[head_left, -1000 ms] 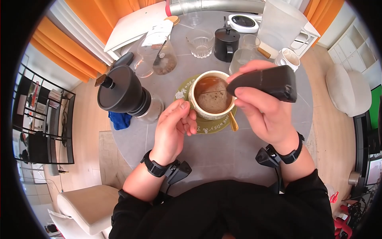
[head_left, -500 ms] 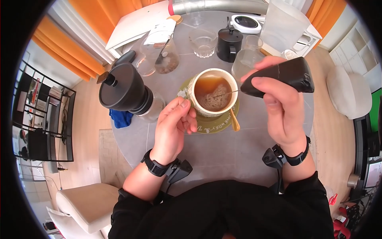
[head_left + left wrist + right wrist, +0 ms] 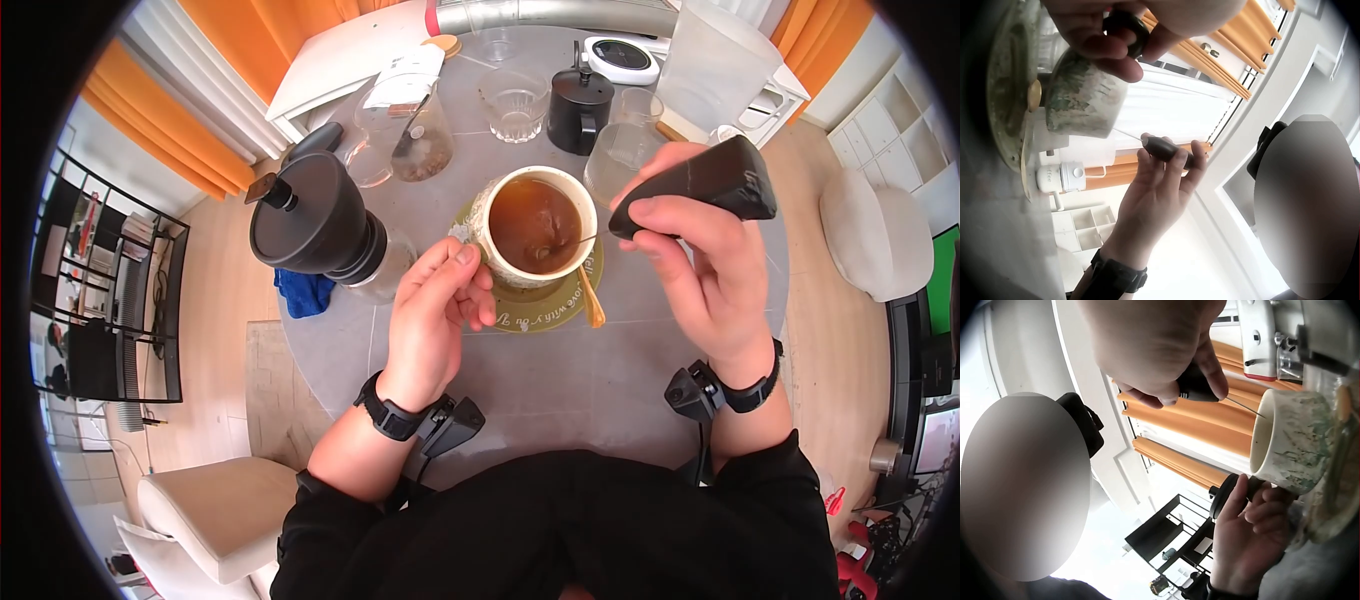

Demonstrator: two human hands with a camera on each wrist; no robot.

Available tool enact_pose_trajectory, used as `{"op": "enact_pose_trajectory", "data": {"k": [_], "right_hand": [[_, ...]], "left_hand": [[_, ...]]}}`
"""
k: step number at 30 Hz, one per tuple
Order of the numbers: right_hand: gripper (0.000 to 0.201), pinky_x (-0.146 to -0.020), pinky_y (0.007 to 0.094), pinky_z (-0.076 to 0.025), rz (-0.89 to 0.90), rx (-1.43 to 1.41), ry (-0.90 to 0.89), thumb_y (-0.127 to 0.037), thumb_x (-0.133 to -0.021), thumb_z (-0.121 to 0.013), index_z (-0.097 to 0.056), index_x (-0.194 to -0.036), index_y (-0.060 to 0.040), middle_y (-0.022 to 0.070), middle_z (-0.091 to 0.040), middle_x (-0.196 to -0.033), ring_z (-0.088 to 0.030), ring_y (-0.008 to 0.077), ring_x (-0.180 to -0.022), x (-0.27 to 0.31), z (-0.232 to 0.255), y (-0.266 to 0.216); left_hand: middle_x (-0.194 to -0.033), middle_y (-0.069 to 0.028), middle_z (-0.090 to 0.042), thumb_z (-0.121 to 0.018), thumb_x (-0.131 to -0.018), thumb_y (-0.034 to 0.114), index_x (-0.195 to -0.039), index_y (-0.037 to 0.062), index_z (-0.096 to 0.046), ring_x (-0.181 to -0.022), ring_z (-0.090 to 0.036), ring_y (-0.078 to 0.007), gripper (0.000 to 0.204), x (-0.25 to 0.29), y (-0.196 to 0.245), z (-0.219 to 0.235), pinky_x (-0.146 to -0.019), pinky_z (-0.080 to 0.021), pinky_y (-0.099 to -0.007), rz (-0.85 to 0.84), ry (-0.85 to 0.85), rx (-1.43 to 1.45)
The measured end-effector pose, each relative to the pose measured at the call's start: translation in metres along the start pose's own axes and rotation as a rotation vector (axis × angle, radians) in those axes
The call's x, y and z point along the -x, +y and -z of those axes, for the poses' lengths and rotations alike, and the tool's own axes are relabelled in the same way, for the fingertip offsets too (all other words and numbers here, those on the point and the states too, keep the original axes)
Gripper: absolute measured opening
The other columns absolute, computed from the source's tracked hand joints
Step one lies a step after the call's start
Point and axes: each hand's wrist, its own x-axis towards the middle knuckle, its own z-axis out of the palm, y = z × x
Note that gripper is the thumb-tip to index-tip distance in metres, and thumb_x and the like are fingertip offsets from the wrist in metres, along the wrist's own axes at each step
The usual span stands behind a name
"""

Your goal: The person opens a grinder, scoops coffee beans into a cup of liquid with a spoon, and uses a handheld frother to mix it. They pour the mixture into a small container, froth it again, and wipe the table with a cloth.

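Though patchy with pale foam half a second earlier, now looking mostly clear and amber-brown inside the mug (image 3: 480,235), just above centre of the head view and over the green saucer (image 3: 594,262), which suggests foam blending in; pinched by the handle in the left hand (image 3: 435,305), with the dark-handled wand (image 3: 690,190) gripped in the right hand (image 3: 715,265). At upper left of the left wrist view, met at the rim by the wand's thin shaft. At right of the right wrist view, entered by that shaft, with curled left fingers below.

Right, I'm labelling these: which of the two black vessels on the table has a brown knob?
The wide black one left of the mug; the smaller pot beyond the mug looks black all over.
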Motion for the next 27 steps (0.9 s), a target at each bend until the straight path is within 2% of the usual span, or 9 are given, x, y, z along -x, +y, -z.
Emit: {"op": "enact_pose_trajectory", "data": {"k": [7, 12, 25, 27], "right_hand": [[0.025, -0.069, 0.0312, -0.054, 0.033, 0.000, 0.008, 0.007, -0.090, -0.062, -0.059, -0.112, -0.0036, 0.0184, -0.065, -0.095, -0.061, 0.0235, -0.096, -0.0023, -0.0005, 0.0014], [0.024, -0.077, 0.0360, -0.053, 0.050, 0.015, 0.011, 0.006, -0.091, -0.062, -0.058, -0.112, -0.0041, 0.0138, -0.068, -0.088, -0.059, 0.0277, -0.101, -0.0010, -0.0011, 0.0024], [0.027, -0.082, 0.0392, -0.051, 0.054, 0.021, 0.006, 0.004, -0.088, -0.066, -0.058, -0.111, -0.0054, 0.0131, -0.070, -0.092, -0.058, 0.0301, -0.104, -0.0049, -0.0011, -0.0018], [0.028, -0.082, 0.0403, -0.051, -0.004, 0.030, -0.011, 0.003, -0.086, -0.069, -0.059, -0.111, -0.0061, 0.0126, -0.070, -0.092, -0.059, 0.0320, -0.105, -0.0023, -0.0015, -0.0034]], "left_hand": [[-0.083, -0.0053, -0.059, -0.055, -0.099, 0.034, -0.081, 0.0120, -0.046, -0.060, -0.052, -0.0107, 0.030, 0.0000, -0.0002, -0.0004, -0.054, -0.039, -0.0219, -0.006, -0.001, -0.002], [-0.084, -0.0053, -0.059, -0.055, -0.099, 0.034, -0.081, 0.0123, -0.046, -0.061, -0.052, -0.0106, 0.030, 0.0001, 0.0001, -0.0004, -0.054, -0.039, -0.0219, -0.001, 0.000, -0.001], [-0.083, -0.0051, -0.059, -0.055, -0.100, 0.034, -0.081, 0.0127, -0.046, -0.061, -0.051, -0.0110, 0.030, -0.0003, -0.0008, 0.0002, -0.055, -0.038, -0.0225, -0.001, -0.007, 0.016], [-0.083, -0.0051, -0.059, -0.054, -0.100, 0.034, -0.081, 0.0126, -0.046, -0.060, -0.051, -0.0110, 0.030, -0.0003, -0.0007, 0.0002, -0.055, -0.038, -0.0225, 0.000, -0.004, 0.015]]}}
